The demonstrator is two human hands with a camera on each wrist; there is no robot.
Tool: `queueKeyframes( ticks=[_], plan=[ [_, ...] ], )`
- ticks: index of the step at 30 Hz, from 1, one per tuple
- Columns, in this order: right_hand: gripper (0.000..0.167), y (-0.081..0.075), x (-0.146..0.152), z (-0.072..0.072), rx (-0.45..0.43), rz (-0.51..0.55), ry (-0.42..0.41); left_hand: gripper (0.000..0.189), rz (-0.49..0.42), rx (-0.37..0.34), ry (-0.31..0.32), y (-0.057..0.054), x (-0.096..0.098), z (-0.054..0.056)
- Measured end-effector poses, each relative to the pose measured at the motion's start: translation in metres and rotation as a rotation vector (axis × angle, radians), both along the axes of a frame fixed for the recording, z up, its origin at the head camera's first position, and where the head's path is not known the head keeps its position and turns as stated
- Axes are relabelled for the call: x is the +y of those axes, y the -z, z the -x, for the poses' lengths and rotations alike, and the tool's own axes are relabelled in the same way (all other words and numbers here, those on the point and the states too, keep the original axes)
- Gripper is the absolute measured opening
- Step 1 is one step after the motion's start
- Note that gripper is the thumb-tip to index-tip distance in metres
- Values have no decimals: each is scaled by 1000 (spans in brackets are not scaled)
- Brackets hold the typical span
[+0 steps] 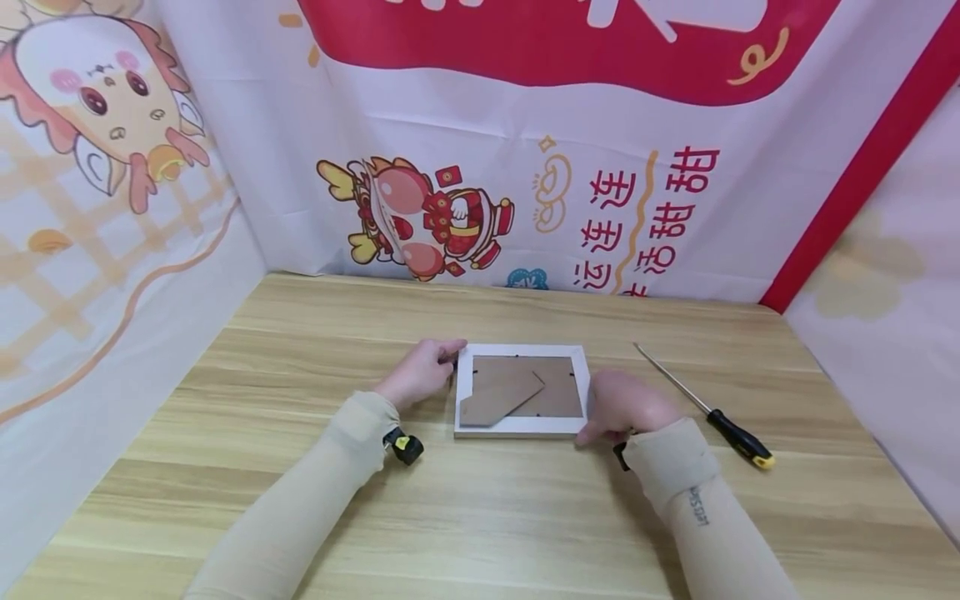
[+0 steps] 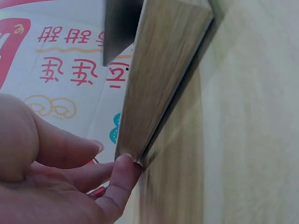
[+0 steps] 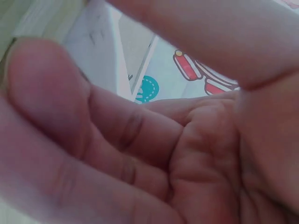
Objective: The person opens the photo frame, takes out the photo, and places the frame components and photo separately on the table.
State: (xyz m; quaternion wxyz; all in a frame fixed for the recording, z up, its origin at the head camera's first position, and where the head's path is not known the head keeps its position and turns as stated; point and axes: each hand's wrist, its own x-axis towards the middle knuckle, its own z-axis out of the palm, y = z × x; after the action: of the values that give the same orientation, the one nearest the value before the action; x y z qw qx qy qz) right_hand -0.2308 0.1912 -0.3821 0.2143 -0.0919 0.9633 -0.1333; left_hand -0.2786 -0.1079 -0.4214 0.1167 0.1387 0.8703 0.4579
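A white picture frame [image 1: 525,427] lies face down on the wooden table, its brown backboard [image 1: 558,400] and angled stand leg [image 1: 491,400] facing up. My left hand [image 1: 422,372] is at its far left corner. In the left wrist view, fingertips [image 2: 122,170] meet the end of the frame's wood-toned side [image 2: 159,70], with the thumb apart from it. My right hand [image 1: 626,404] holds the frame's right side near the front corner. Bent fingers fill the right wrist view, with part of the white frame [image 3: 100,51] behind them; their contact there is mostly hidden.
To the right of the right hand, a screwdriver [image 1: 738,437] with a black and yellow handle lies slantwise, its shaft pointing toward the back. A printed cloth [image 1: 465,108] hangs along the table's back edge, and more cloth stands at both sides.
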Motion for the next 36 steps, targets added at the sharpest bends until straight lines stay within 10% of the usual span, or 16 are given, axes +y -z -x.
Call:
queueKeyframes(
  ticks=[9, 15, 24, 36],
  plan=[
    [41, 0, -2, -5, 19, -52, -2, 49, 47, -5, 61, 1, 2, -2],
    [59, -12, 11, -2, 29, 46, 34, 88, 202, -6, 118, -2, -2, -7],
    [62, -39, 48, 0, 237, 70, -54, 114, 408, 13, 195, -11, 6, -24],
    [54, -24, 129, -9, 296, 60, 9, 117, 512, 26, 252, -20, 6, -32]
  ],
)
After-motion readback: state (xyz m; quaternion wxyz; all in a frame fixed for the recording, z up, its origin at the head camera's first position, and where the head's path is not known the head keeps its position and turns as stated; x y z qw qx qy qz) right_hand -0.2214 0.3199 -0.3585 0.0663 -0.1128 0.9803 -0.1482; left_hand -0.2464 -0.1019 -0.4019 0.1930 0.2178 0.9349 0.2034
